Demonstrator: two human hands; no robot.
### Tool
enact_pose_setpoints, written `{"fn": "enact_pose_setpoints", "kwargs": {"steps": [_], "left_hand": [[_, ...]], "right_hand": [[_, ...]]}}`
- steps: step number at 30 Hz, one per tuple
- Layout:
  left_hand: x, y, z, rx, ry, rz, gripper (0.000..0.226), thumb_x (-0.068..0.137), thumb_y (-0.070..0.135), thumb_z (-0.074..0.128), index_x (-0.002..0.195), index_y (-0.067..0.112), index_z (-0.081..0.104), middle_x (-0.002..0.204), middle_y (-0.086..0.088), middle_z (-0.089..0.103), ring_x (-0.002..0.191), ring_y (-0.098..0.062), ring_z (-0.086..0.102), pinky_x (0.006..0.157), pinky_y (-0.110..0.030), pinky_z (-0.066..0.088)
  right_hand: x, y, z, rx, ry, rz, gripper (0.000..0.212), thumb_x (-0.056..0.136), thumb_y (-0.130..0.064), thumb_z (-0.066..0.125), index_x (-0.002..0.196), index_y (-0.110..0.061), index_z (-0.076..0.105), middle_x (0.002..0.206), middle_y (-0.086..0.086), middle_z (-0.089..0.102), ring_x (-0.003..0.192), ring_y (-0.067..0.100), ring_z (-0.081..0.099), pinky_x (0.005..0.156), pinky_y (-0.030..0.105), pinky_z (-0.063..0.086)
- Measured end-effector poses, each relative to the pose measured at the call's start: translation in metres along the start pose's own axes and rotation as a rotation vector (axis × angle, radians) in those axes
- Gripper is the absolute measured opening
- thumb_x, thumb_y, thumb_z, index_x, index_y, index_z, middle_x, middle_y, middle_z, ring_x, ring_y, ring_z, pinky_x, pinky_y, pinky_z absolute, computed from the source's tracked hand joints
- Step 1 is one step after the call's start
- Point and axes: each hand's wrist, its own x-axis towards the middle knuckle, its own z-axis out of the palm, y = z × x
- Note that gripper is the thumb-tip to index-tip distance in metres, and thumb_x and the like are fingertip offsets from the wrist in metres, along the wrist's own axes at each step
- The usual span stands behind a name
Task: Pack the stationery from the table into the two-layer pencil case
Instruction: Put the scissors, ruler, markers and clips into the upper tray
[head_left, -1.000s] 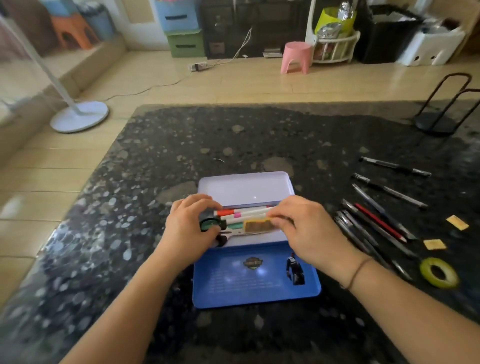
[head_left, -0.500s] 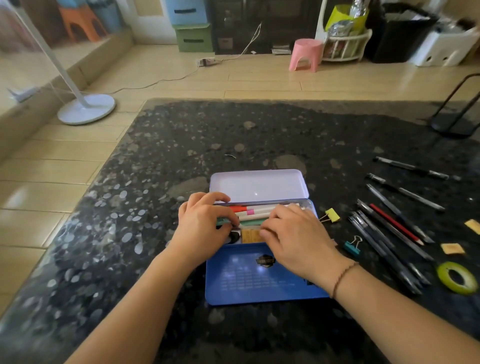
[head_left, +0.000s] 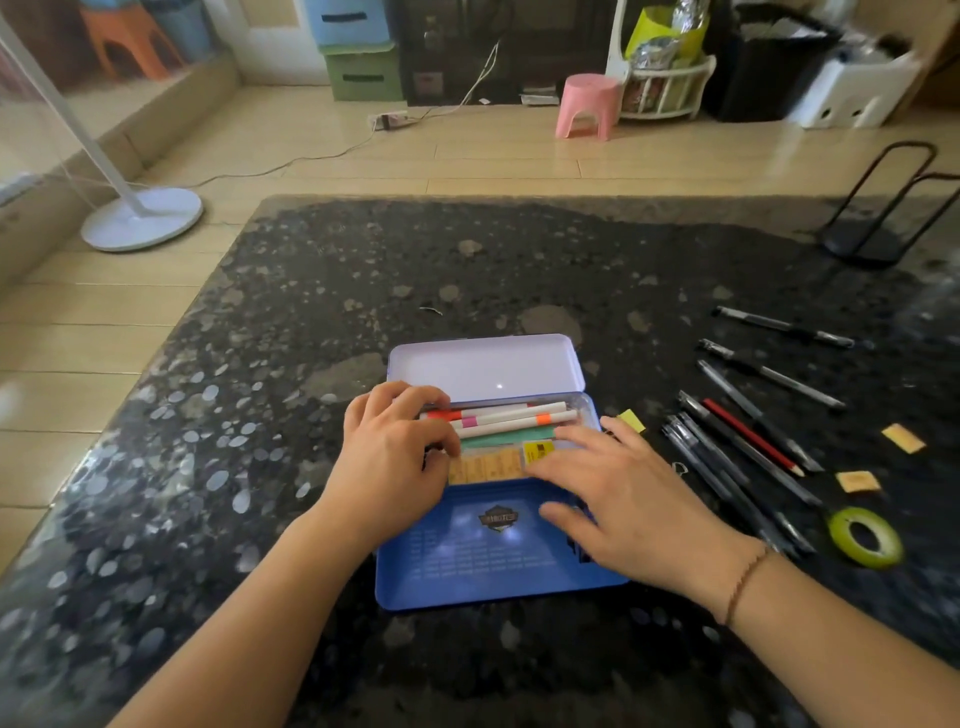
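The two-layer pencil case (head_left: 467, 564) lies open in the middle of the dark table, its lavender lid (head_left: 483, 366) folded back and a blue tray at the front. In the middle layer lie white markers (head_left: 514, 415) with coloured bands, a green strip and a yellow-orange flat piece (head_left: 485, 466). My left hand (head_left: 395, 462) curls over the left end of that layer. Over its right end lies my right hand (head_left: 623, 499), flat with fingers spread and nothing in its grasp. To the right, several pens and a red pencil (head_left: 748, 441) rest on the table.
A yellow binder clip (head_left: 631, 420) sits just right of the case. Two small yellow pieces (head_left: 903, 438) and a green tape roll (head_left: 865, 536) lie beyond the pens. A black wire stand (head_left: 878, 228) is at the far right corner. The table's left edge drops to the floor.
My right hand has let go of the flat piece it held over the case and now lies spread over the right end. The left hand stays at the left end.
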Motion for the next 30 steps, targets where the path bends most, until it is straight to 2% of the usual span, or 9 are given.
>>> {"fn": "enact_pose_setpoints", "kwargs": {"steps": [2,6,9,12,14,17,23,27,30], "left_hand": [[0.001,0.001,0.002,-0.009,0.016,0.000,0.018,0.074,0.020,0.054,0.073,0.030,0.070,0.119,0.007,0.060,0.120,-0.025,0.044,0.103,-0.046,0.025],[0.000,0.012,0.001,-0.034,0.044,0.076,0.028,0.080,0.039,0.054,0.102,0.028,0.067,0.125,0.007,0.057,0.122,-0.023,0.043,0.105,-0.047,0.028],[0.002,0.021,0.003,0.066,-0.101,0.115,0.063,0.075,0.069,0.054,0.129,0.035,0.052,0.143,0.008,0.043,0.134,-0.023,0.032,0.112,-0.054,0.019],[0.010,0.027,0.007,0.143,-0.230,0.079,0.087,0.068,0.083,0.046,0.143,0.043,0.029,0.153,0.012,0.028,0.142,-0.020,0.017,0.116,-0.055,0.003],[0.014,0.030,0.010,0.141,-0.234,0.069,0.090,0.066,0.084,0.046,0.144,0.042,0.026,0.151,0.013,0.031,0.141,-0.019,0.020,0.116,-0.057,0.004],[0.017,0.033,0.009,0.138,-0.238,0.064,0.089,0.068,0.080,0.050,0.144,0.040,0.027,0.147,0.013,0.039,0.136,-0.017,0.031,0.115,-0.058,0.006],[0.020,0.029,0.001,0.106,-0.304,0.032,0.091,0.068,0.076,0.059,0.144,0.043,0.022,0.146,0.017,0.039,0.136,-0.012,0.032,0.117,-0.056,0.003],[0.011,0.028,-0.001,0.087,-0.315,0.103,0.081,0.069,0.079,0.045,0.142,0.050,0.025,0.153,0.014,0.027,0.141,-0.017,0.023,0.116,-0.058,0.005],[0.005,0.029,0.005,0.127,-0.314,0.182,0.069,0.076,0.079,0.041,0.139,0.053,0.030,0.157,0.014,0.016,0.144,-0.019,0.015,0.115,-0.060,0.006]], "right_hand": [[-0.013,0.008,-0.003,0.008,0.046,-0.013,0.043,0.088,-0.049,0.042,0.122,-0.028,0.060,0.127,-0.011,0.061,0.134,0.016,0.040,0.114,0.045,0.024],[-0.044,0.038,-0.027,0.047,0.247,0.128,0.031,0.084,-0.039,0.059,0.111,-0.024,0.066,0.114,-0.007,0.065,0.114,0.018,0.053,0.102,0.036,0.040],[-0.064,0.063,-0.040,0.006,0.158,0.292,0.035,0.078,-0.031,0.071,0.112,-0.031,0.065,0.115,-0.015,0.061,0.115,0.011,0.049,0.100,0.028,0.036],[-0.068,0.069,-0.037,0.006,0.036,0.294,0.043,0.079,-0.027,0.070,0.120,-0.037,0.059,0.122,-0.022,0.054,0.121,0.003,0.039,0.104,0.027,0.034],[-0.063,0.066,-0.032,-0.012,0.018,0.256,0.046,0.079,-0.029,0.070,0.123,-0.037,0.057,0.124,-0.023,0.054,0.120,0.004,0.039,0.103,0.031,0.039],[-0.059,0.062,-0.026,-0.039,-0.006,0.203,0.051,0.080,-0.029,0.070,0.127,-0.039,0.053,0.124,-0.026,0.052,0.118,0.006,0.041,0.096,0.028,0.040],[-0.062,0.065,-0.018,-0.163,0.087,0.170,0.039,0.074,-0.032,0.076,0.112,-0.035,0.064,0.104,-0.020,0.064,0.099,0.013,0.053,0.081,0.032,0.044],[-0.052,0.053,-0.022,0.169,0.264,0.227,0.024,0.081,-0.041,0.065,0.100,-0.028,0.069,0.094,-0.014,0.063,0.093,0.004,0.055,0.082,0.023,0.046],[-0.022,0.035,-0.032,0.402,0.315,0.287,0.011,0.078,-0.032,0.073,0.088,-0.028,0.071,0.087,-0.014,0.064,0.083,0.001,0.060,0.071,0.010,0.046]]}}
